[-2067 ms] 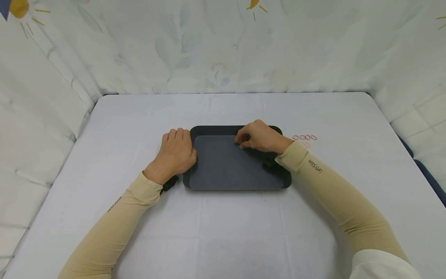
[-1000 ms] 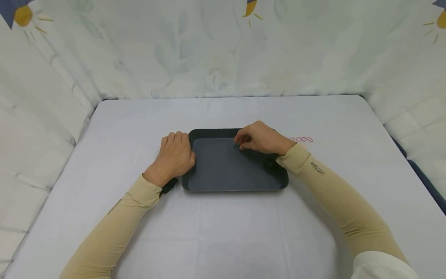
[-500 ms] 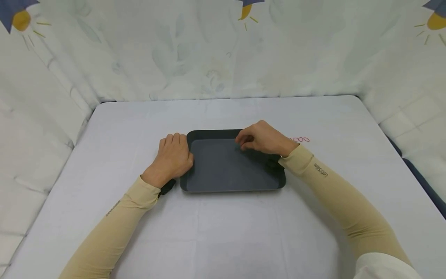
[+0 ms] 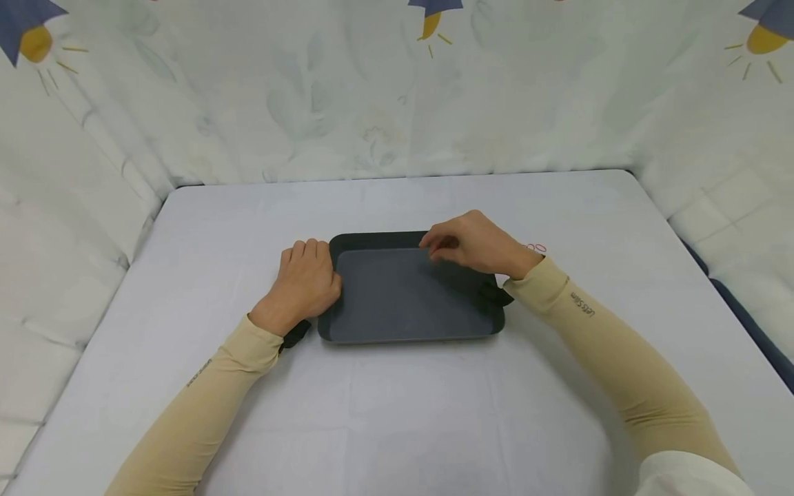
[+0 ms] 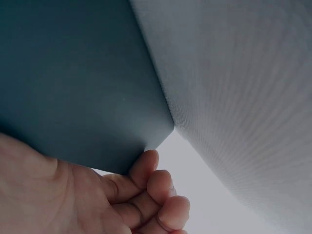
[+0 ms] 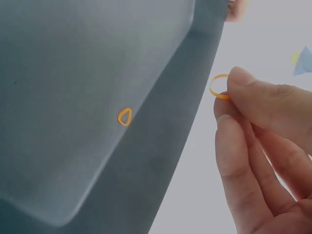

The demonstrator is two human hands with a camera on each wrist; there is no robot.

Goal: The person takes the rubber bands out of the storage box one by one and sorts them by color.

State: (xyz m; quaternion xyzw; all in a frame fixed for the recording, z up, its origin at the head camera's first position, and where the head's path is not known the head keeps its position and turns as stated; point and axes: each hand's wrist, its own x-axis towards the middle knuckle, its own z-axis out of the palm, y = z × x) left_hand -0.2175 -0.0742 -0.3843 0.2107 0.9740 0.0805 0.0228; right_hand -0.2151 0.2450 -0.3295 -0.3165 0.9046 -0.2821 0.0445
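Observation:
A dark grey rectangular tray point(image 4: 397, 296) lies on the white-covered table. My left hand point(image 4: 302, 279) grips the tray's left edge, its thumb over the rim; in the left wrist view the curled fingers point(image 5: 145, 168) touch the tray wall. Over the tray's back right part, my right hand point(image 4: 476, 241) is raised. The right wrist view shows its thumb and finger pinching a small orange rubber band point(image 6: 218, 87). Another orange rubber band point(image 6: 125, 117) lies inside the tray, at the foot of a side wall; the right hand hides that spot in the head view.
Red rubber bands point(image 4: 537, 248) lie on the table right of the tray, partly covered by the right forearm. A patterned white curtain point(image 4: 372, 89) surrounds the table's back and sides. The white tablecloth point(image 4: 397, 413) stretches in front of the tray.
The head view has shifted, moving the tray slightly left in it. Relative to the tray, my right hand has moved a little right, its forearm now covering more of the bands. My left hand keeps its grip.

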